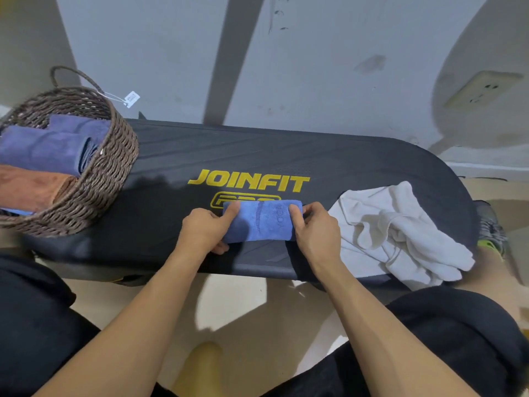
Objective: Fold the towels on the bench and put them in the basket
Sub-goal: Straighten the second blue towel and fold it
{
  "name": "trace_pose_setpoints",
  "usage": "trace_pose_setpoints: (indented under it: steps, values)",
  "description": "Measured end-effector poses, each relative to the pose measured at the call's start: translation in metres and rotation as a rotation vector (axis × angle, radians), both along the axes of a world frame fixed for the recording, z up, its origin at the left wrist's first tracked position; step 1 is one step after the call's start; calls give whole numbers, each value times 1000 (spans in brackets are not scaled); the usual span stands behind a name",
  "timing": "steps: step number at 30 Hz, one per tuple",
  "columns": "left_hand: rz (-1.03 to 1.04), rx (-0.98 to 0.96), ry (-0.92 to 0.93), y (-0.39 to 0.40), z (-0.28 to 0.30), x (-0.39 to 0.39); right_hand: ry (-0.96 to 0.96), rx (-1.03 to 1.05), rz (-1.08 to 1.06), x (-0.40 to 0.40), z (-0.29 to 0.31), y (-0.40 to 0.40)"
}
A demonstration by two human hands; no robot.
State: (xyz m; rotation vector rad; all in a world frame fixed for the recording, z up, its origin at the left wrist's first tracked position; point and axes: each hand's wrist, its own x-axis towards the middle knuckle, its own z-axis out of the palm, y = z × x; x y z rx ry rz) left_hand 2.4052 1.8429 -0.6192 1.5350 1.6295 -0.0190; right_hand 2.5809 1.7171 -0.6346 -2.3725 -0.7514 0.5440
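A small folded blue towel (262, 222) lies on the middle of the black bench (177, 156), over the yellow logo. My left hand (204, 229) grips its left end, thumb on top. My right hand (313, 227) grips its right end the same way. A crumpled white towel (400, 233) lies unfolded on the bench's right end, partly hanging over the near edge. At the bench's left end stands a brown wicker basket (106, 173) holding folded blue towels (48, 147) and a folded orange-brown towel (28, 187).
A grey wall rises right behind the bench, with a power socket (483, 88) at the upper right. A paper tag (131, 99) hangs from the basket's handle. My dark-clothed knees flank the tiled floor below. A shoe (492, 233) lies past the bench's right end.
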Motion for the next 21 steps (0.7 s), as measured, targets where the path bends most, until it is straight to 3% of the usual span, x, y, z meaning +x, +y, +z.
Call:
trace_pose_setpoints:
  steps: [2, 7, 12, 15, 17, 19, 21]
  values:
    - [59, -152, -75, 5, 5, 0, 18, 2, -6, 0, 1, 0]
    - [157, -256, -186, 3, 21, 7, 29, -31, -15, 1, 5, 0]
    - [315, -447, -685, -10, 33, 25, 51, -59, 0, 0, 9, 0]
    - [193, -495, -811, -14, 42, 38, 231, -49, 3, 12, 17, -2]
    - [92, -410, -745, -10, 49, 45, 458, -24, -57, 19, 27, -8]
    - [-61, -191, -655, -2, 58, 45, 655, 8, -104, 22, 39, -18]
    - [-313, 5, -623, 8, 70, 38, 657, 80, -78, 22, 53, -27]
